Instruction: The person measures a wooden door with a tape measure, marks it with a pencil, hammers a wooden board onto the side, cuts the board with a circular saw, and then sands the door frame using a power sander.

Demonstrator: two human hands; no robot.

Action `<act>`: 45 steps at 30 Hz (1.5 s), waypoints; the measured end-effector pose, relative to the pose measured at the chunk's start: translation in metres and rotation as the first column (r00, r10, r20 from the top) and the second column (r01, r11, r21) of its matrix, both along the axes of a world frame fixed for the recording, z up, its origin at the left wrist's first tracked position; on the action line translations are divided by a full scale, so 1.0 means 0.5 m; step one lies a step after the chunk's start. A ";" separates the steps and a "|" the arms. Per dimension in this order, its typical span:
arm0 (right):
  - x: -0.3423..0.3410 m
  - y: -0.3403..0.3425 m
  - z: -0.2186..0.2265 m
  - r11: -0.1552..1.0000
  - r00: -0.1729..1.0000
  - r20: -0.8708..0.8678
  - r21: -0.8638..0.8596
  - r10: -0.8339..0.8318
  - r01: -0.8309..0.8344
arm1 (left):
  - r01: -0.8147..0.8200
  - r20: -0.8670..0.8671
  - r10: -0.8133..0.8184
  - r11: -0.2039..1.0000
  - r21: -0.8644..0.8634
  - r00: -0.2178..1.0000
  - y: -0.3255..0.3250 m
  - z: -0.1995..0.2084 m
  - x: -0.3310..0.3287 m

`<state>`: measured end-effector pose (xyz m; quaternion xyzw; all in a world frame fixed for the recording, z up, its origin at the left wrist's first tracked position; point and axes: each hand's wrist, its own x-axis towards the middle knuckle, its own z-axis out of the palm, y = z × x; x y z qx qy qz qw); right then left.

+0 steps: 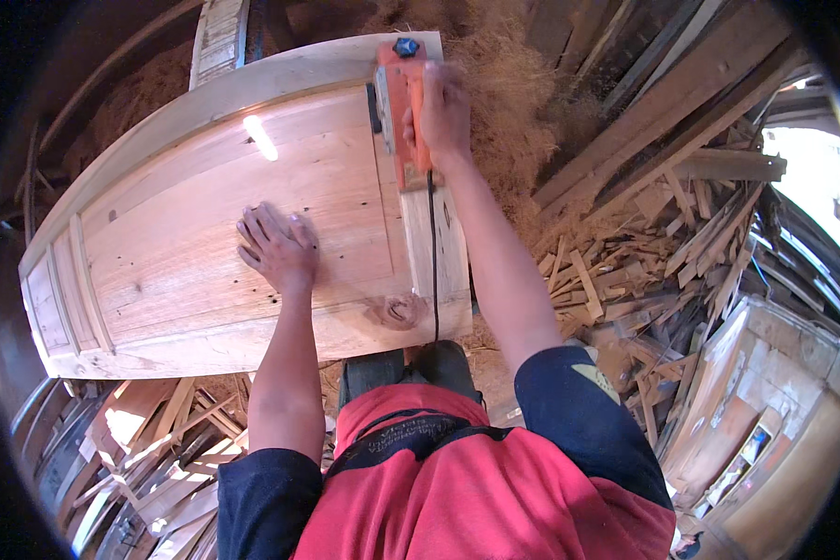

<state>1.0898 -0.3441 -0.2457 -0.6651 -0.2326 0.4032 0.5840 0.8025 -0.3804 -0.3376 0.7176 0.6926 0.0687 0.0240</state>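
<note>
A pale wooden panel door (177, 233) lies flat in front of me, with a raised frame and a knot near its near right corner. My left hand (280, 247) rests on its middle panel, fingers spread, holding nothing. An orange electric hand planer (403, 103) with a blue front knob sits on the frame piece at the door's right end. Wrapped round its handle is my right hand (445, 117), slightly blurred. From the planer's rear a black cord (434, 252) runs back across the door toward my body. The planer's underside is hidden.
Wood shavings (504, 121) cover the floor beyond and right of the door. Long planks (667, 112) lean at the far right, above a heap of offcuts (616, 271). More scrap wood (173, 467) lies at the near left. A worn wooden cabinet-like piece (775, 373) stands at right.
</note>
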 end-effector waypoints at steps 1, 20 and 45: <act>0.013 0.029 -0.002 1.000 1.000 0.001 0.001 -0.001 0.001 | 0.001 0.000 -0.001 1.000 -0.009 1.000 0.000 0.003 0.001; -0.204 -0.807 0.118 0.972 0.965 -0.126 -0.081 -0.231 0.222 | 0.014 -0.042 -0.009 0.993 0.119 0.999 -0.016 -0.019 -0.013; -0.436 -1.410 -0.918 0.995 0.955 0.289 -0.049 -0.067 0.084 | 0.757 0.148 -0.822 0.565 0.329 0.550 -0.411 -0.090 -0.126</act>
